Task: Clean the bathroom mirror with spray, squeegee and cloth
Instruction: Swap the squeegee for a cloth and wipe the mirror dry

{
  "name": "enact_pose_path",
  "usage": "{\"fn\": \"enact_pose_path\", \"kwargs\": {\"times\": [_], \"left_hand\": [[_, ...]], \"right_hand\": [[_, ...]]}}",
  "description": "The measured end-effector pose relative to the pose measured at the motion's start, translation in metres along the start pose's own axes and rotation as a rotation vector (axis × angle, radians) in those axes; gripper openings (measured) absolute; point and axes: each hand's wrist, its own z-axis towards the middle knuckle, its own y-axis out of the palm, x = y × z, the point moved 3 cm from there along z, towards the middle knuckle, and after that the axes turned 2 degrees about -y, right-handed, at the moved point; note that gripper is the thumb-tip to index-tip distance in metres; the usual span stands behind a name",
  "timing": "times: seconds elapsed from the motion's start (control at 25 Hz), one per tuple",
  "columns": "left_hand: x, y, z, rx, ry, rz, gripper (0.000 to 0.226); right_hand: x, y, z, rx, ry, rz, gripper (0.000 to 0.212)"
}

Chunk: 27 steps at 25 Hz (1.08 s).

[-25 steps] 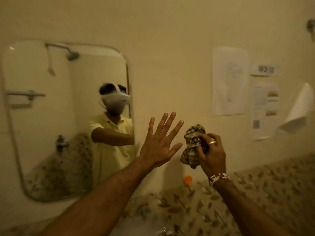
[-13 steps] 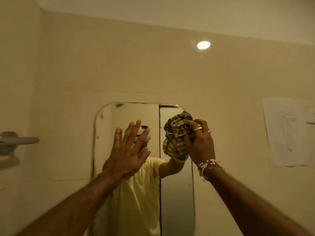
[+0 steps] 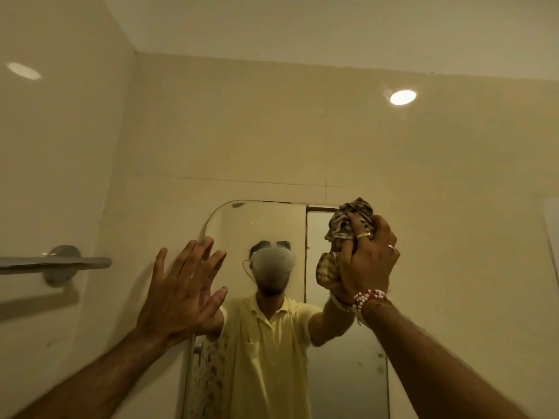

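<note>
**Kid:** Where is the mirror?

**Helper:** The mirror (image 3: 272, 225) is on the wall straight ahead, with a round top corner. The bunched-up striped cloth (image 3: 341, 234) is up by its top right corner.

**Kid:** How do you wipe it well?

**Helper:** I think you start at the top and go side to side, working down. Press the cloth flat, and turn it to a dry part so no streaks stay.

**Kid:** What are the hands doing?

**Helper:** The right hand (image 3: 370, 261) is curled tight around the cloth, fingers closed on it. The left hand (image 3: 178, 294) is wide open, fingers spread, holding nothing. It is at the mirror's left edge. I cannot tell if it really touches.

**Kid:** And that bar?

**Helper:** The towel bar (image 3: 54, 263) is on the left wall, well apart.
</note>
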Motion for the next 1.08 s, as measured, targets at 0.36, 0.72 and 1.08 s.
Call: {"fn": "enact_pose_path", "kwargs": {"times": [0.36, 0.72, 1.08], "left_hand": [[-0.012, 0.011, -0.001, 0.032, 0.018, -0.075, 0.072], [-0.018, 0.023, -0.001, 0.068, 0.033, -0.086, 0.075], [-0.02, 0.024, 0.0, 0.059, 0.06, -0.055, 0.077]], "right_hand": [[-0.026, 0.02, -0.003, 0.046, -0.051, -0.074, 0.059], [-0.124, 0.073, -0.016, 0.007, -0.234, -0.046, 0.053], [-0.158, 0.093, -0.039, -0.254, -0.658, -0.138, 0.051]]}}
